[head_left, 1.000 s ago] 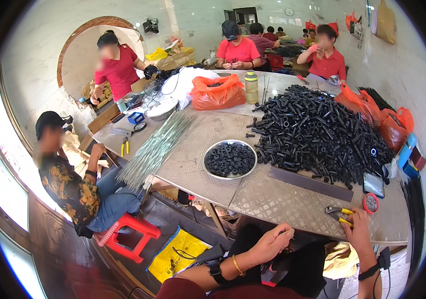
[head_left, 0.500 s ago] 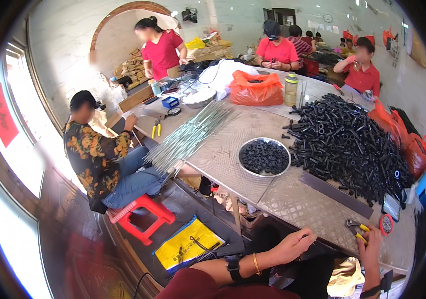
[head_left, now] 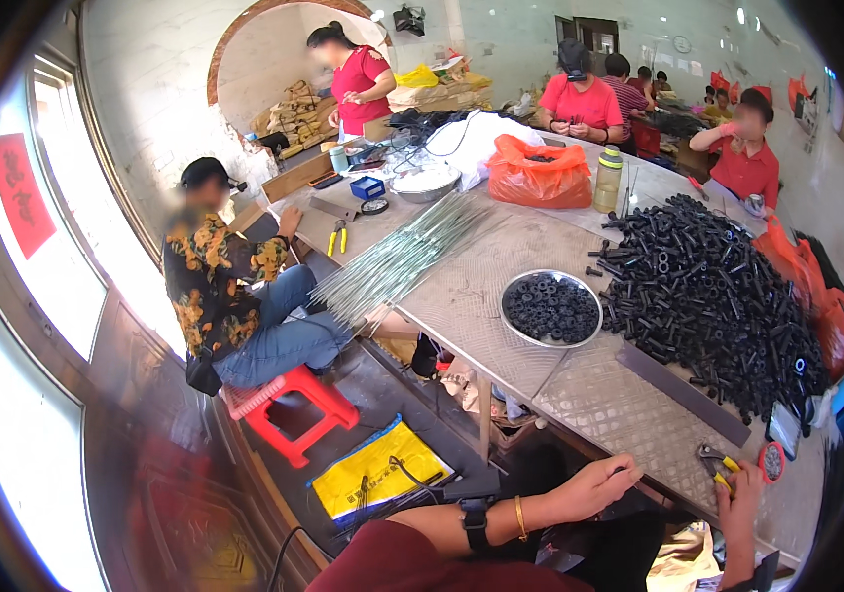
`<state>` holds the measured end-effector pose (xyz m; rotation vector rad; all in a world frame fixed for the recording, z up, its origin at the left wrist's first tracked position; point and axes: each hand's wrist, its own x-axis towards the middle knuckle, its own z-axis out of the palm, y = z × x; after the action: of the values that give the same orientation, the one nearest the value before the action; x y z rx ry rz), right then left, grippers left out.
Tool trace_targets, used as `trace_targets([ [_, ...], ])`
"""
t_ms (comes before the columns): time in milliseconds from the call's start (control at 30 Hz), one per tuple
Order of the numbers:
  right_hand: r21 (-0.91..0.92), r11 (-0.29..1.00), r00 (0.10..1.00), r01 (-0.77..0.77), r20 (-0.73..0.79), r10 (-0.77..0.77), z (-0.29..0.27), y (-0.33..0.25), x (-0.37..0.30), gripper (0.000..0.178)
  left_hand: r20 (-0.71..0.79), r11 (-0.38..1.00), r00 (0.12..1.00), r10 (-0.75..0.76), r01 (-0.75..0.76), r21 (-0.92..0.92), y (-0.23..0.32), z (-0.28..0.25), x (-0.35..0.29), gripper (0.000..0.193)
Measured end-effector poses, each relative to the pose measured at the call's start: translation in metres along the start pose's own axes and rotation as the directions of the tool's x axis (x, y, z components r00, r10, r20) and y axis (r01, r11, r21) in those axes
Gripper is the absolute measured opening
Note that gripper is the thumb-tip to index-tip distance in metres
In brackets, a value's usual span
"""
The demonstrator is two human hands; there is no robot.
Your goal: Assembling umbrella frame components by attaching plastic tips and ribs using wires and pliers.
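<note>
I have yellow-handled metal pliers (head_left: 711,458) at the brownish patterned bench's (head_left: 599,414) near right, long axis slanting, head far-left. My right hand's (head_left: 740,503) fingers touch the handles, grip unclear; my left hand's (head_left: 591,489) curl together.

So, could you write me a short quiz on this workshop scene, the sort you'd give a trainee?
1. Which of the camera wearer's hands is nearest the pliers by the small red bowl?
2. True or false: in this picture, the dish of black rings lies left of the heap of black parts.
3. Fill the gap: the person in the flowered shirt sits on a ____ stool.

Key: 1. The right hand. 2. True. 3. Red.
</note>
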<state>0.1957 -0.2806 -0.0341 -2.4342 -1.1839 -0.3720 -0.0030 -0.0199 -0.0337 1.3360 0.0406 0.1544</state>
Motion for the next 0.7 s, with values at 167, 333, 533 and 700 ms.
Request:
trace_targets([
  [167,-0.037,0.998,0.999,0.050,-0.003,-0.050,-0.002,0.003,0.001,0.022,0.011,0.998,0.998,-0.056,0.056,-0.027,0.001,-0.002,-0.002,0.026],
  [333,-0.066,0.996,0.998,0.056,0.046,-0.053,-0.005,0.002,0.002,0.023,0.012,0.998,0.999,-0.033,0.033,-0.044,0.001,-0.003,-0.006,0.026],
  [533,-0.077,0.991,0.994,0.112,-0.002,-0.113,-0.005,0.005,-0.001,0.023,-0.009,0.998,0.999,-0.046,0.045,-0.031,0.001,-0.004,-0.008,0.026],
  [700,0.484,0.847,0.970,-0.218,0.013,0.243,0.010,0.057,-0.011,0.016,-0.022,0.999,0.999,0.035,-0.036,-0.035,-0.003,-0.005,-0.008,0.028],
])
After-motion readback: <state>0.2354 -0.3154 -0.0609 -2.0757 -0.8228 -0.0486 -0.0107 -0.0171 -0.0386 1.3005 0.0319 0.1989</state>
